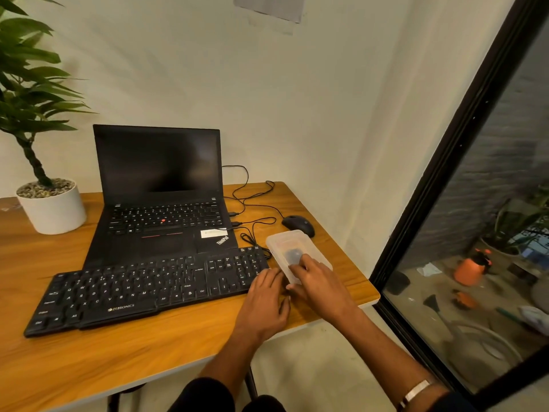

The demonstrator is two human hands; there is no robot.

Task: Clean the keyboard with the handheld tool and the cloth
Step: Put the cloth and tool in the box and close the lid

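A black external keyboard lies across the front of the wooden desk. Just right of it sits a translucent plastic box with a lid; a dark object shows dimly inside, too blurred to name. My right hand rests on the box's near end, fingers on the lid and thumb at its edge. My left hand touches the box's near left corner, beside the keyboard's right end. No cloth is visible.
An open black laptop stands behind the keyboard. A black mouse and tangled cables lie at the back right. A potted plant stands at the left. The desk's right edge is near a black-framed glass pane.
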